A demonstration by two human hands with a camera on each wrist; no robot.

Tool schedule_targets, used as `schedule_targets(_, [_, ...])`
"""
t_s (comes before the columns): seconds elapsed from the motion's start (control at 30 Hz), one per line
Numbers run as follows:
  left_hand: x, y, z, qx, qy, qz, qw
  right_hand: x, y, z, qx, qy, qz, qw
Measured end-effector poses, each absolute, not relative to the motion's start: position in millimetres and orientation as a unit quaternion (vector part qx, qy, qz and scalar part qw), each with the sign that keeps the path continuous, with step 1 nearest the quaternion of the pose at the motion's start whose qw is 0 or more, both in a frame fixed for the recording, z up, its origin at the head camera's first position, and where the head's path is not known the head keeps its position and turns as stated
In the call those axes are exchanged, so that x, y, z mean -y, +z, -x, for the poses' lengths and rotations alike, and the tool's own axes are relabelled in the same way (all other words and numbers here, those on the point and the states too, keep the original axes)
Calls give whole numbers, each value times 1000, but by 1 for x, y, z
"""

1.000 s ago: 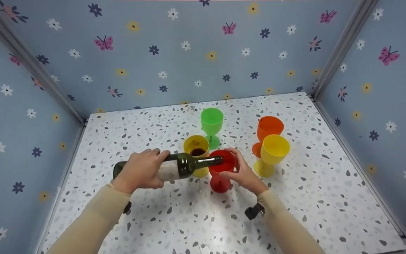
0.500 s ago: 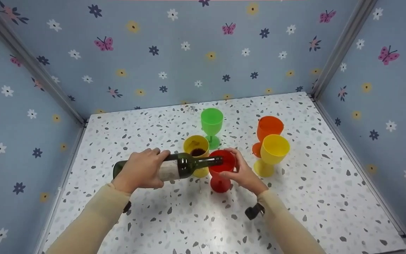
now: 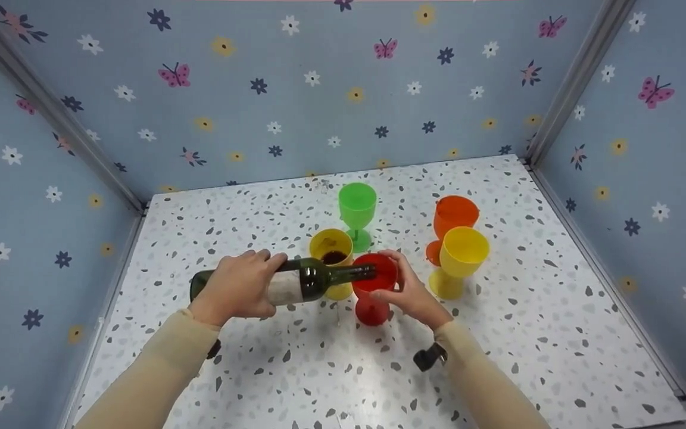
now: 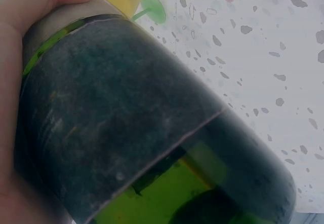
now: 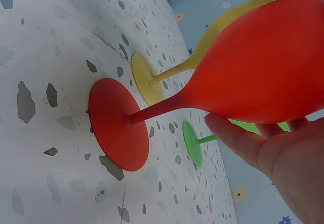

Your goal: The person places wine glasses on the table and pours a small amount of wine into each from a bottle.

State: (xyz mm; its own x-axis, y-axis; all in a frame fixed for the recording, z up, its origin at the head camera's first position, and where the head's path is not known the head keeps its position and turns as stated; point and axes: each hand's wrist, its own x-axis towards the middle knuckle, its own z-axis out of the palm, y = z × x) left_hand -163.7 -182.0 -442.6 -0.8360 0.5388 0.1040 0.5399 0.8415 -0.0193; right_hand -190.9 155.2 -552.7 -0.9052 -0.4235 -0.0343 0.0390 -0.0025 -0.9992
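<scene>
My left hand (image 3: 239, 287) grips a dark green wine bottle (image 3: 314, 280) round its pale label. The bottle lies nearly level, its neck pointing right and its mouth over the bowl of a red goblet (image 3: 373, 311). With thumb and fingers curled round that bowl, my right hand (image 3: 409, 292) holds the goblet from the right. Its foot stands on the table in the right wrist view, where the stem (image 5: 159, 108) shows whole. Behind the bottle neck stands a yellow goblet (image 3: 332, 238) with dark liquid in its bowl. Whether liquid leaves the bottle mouth I cannot tell.
At the back stands a green goblet (image 3: 358, 205). To the right, an orange goblet (image 3: 456, 214) stands just behind a second yellow goblet (image 3: 465, 253). The speckled white table (image 3: 248, 381) is bounded by flower-patterned walls (image 3: 319, 101) at the back and both sides.
Both hands keep their places, with the bottle mouth still over the red goblet. The bottle appears almost motionless, and the other goblets stand where they were.
</scene>
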Motion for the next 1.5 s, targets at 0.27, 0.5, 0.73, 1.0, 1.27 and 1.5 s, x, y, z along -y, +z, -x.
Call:
schedule_targets(0.27, [181, -442, 163, 959, -2, 277, 53, -155, -552, 190, -686, -694, 142, 168])
schedule_targets(0.5, [180, -440, 165, 958, -10, 283, 53, -156, -551, 191, -690, -691, 139, 163])
schedule_targets(0.73, [179, -438, 166, 959, -9, 280, 48, -156, -549, 192, -696, -686, 134, 165])
schedule_targets(1.0, [175, -439, 166, 959, -6, 281, 40, -155, -554, 191, -688, -694, 137, 166])
schedule_targets(1.27, [175, -438, 168, 959, -3, 281, 46, -155, -554, 191, -688, -694, 139, 161])
schedule_targets(1.5, [174, -438, 169, 956, -3, 287, 52, -155, -553, 191, -686, -695, 142, 164])
